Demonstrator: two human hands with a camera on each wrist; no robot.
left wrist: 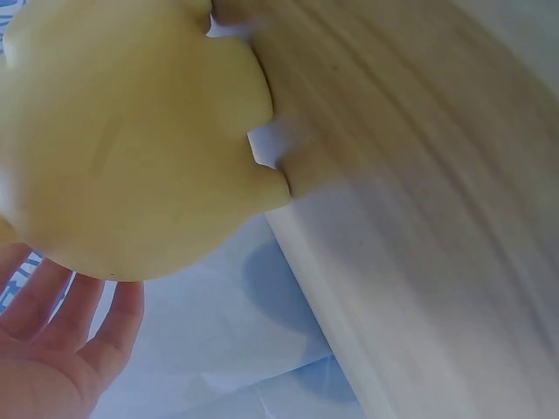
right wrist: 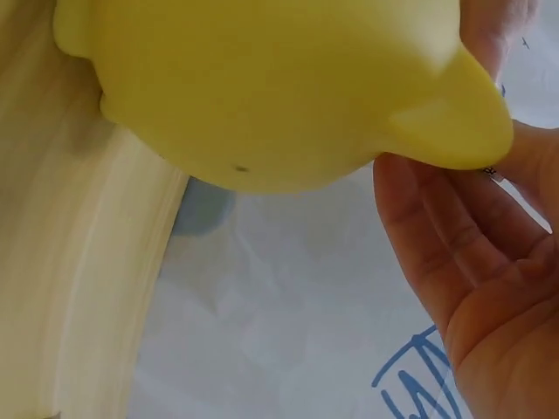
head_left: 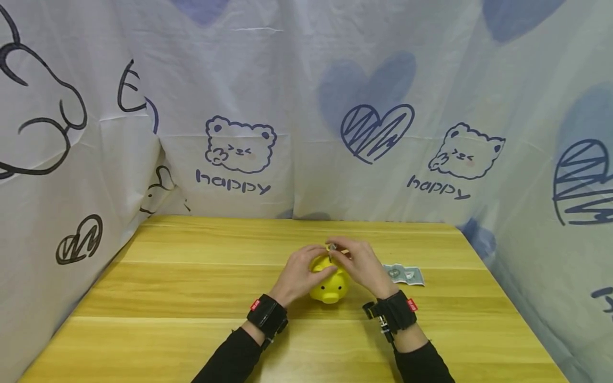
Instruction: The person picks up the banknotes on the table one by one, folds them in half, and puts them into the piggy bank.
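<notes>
**Pale wood-grain table (head_left: 191,298): two hands meet over a smooth yellow piggy bank (head_left: 328,287)**

Behind the table we see a white cloth backdrop (head_left: 297,80) printed with blue hearts and bears. The piggy bank stands a little right of the table's middle, its snout turned toward the near side.

The left hand (head_left: 301,270) grips it from the left: we see the thumb laid over the top and the other fingers reaching toward the far side. In the left wrist view, several fingertips meet the rounded body, slightly apart. The right hand (head_left: 362,264), on the far right of the bank, pinches a small grey-green piece of paper, seemingly a folded banknote (head_left: 332,247), between thumb and index finger.

The relation that matters to us is this: the folded banknote is at the right fingertips, above the far part of the bank's top. Its long axis looks roughly upright, though it is too small for us to be sure. The right hand is nearer, with the left fingertips just beside. We cannot tell whether its lower edge touches the bank.

A creased green banknote (head_left: 404,274) lies flat to the right, its long axis running left to right.
</notes>
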